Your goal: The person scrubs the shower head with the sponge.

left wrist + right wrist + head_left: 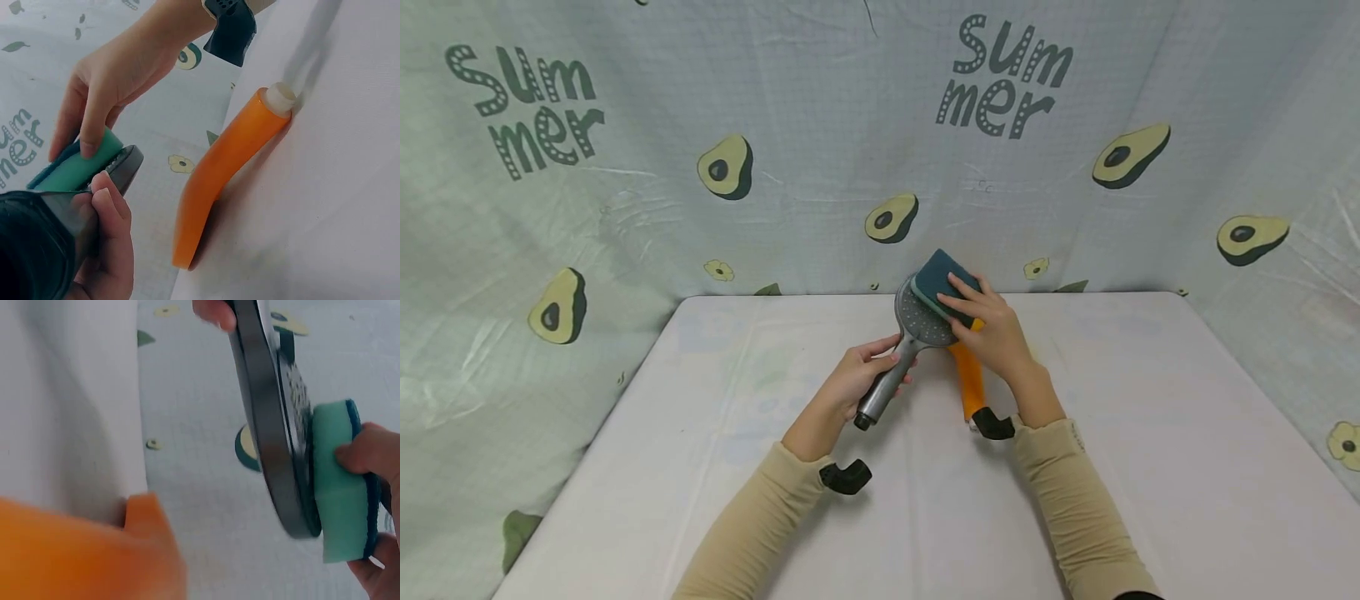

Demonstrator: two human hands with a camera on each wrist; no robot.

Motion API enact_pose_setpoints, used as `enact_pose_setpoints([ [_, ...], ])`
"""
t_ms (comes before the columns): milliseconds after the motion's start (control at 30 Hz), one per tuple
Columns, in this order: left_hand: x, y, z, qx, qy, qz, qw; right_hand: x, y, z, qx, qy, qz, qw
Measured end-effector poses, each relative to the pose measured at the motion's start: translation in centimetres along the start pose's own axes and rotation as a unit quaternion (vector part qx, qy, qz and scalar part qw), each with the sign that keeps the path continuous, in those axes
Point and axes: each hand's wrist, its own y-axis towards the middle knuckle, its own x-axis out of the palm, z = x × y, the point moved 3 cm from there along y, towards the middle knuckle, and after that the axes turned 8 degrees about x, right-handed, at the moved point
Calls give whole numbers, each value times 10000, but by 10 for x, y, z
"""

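My left hand (852,375) grips the grey handle of a shower head (921,320), its round nozzle face turned upward and tilted. In my right hand (997,335) is a sponge (938,282), pinched between thumb and fingers. The sponge has a green foam layer and a dark blue scouring layer. Its green foam side (337,481) lies against the nozzle face in the right wrist view and covers part of it. The left wrist view shows the fingers of the right hand (106,87) on the sponge, while the shower head is partly hidden.
An orange curved, handle-shaped object (225,162) with a pale stub at one end lies on the white table (760,517), behind and below the right hand. A patterned cloth (805,125) hangs along the table's back. Black wrist mounts (846,477) stick out from both sleeves.
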Motion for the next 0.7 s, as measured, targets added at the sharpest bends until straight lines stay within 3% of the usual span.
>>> enact_pose_setpoints([
  [133, 0, -1, 0, -7, -75, 22, 10000, -7, -1, 15, 525, 224, 471, 9973],
  [233, -1, 1, 0, 47, -157, 56, 9998, -8, -2, 18, 747, 555, 589, 9939],
  [433, -5, 3, 2, 161, -413, 252, 9987, -4, -2, 12, 580, 1034, 331, 9924],
  [600, -6, 4, 5, 186, -564, 419, 9974, -3, -2, 10, 626, 1033, 438, 9917],
  [700, -6, 5, 6, 229, -623, 477, 9967, -1, -2, 8, 502, 1000, 261, 9934],
])
